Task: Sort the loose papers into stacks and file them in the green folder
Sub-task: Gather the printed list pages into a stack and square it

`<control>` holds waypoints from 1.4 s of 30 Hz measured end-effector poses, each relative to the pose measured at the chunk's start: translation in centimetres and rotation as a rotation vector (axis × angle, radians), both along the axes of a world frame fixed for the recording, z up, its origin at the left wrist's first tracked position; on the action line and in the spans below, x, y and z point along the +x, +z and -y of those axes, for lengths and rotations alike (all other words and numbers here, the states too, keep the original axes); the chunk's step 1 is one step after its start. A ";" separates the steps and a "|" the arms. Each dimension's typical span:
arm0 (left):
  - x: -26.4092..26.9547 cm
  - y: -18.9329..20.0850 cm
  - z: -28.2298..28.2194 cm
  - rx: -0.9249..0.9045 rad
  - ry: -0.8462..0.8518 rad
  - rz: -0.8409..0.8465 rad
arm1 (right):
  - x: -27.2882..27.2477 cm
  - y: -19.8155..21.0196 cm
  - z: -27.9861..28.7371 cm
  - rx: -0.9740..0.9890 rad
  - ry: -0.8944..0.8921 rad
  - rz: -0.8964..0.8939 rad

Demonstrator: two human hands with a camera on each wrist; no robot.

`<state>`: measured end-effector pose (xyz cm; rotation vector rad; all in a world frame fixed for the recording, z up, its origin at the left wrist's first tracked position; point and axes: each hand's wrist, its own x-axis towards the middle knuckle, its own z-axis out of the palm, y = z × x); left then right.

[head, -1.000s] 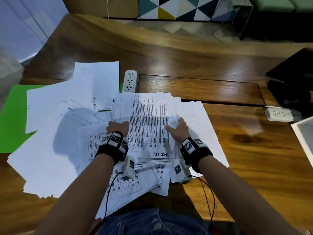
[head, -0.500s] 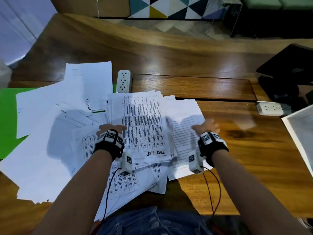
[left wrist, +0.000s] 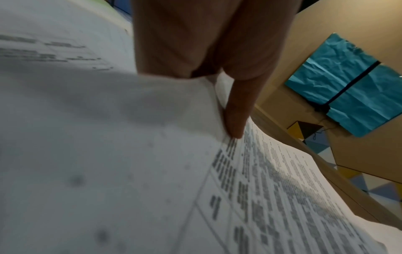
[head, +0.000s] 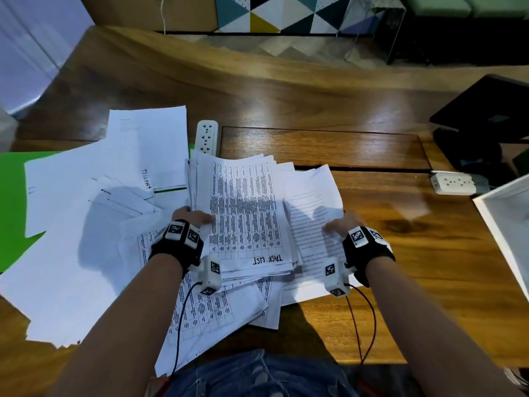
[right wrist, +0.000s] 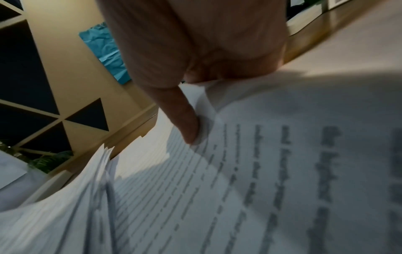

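A stack of table-printed sheets marked "TASK LIST" (head: 246,213) lies in the middle of the wooden desk. My left hand (head: 191,217) grips its left edge, thumb on top; the left wrist view shows the thumb (left wrist: 236,110) pressing the printed stack (left wrist: 272,189). My right hand (head: 342,224) pinches the right edge of a lined-text sheet (head: 310,222) beside the stack, thumb (right wrist: 185,120) on the lined sheet (right wrist: 261,171). More loose white papers (head: 86,224) spread to the left, partly covering the green folder (head: 13,196).
A white power strip (head: 207,136) lies behind the papers and another power strip (head: 455,183) sits at the right. A black monitor base (head: 481,118) stands at the far right, with a white tray edge (head: 498,224) below it. Bare wood (head: 415,253) shows right of the papers.
My right hand left the right edge of the table-printed stack, went right, and now pinches the lined sheet's edge. My left hand has kept its hold on the stack.
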<state>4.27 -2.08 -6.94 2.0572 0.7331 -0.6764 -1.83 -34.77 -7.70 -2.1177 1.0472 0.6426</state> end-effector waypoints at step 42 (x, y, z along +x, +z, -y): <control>-1.7 -3.5 -0.9 -0.107 0.070 0.208 | 0.5 -0.2 -6.4 -0.060 0.211 0.073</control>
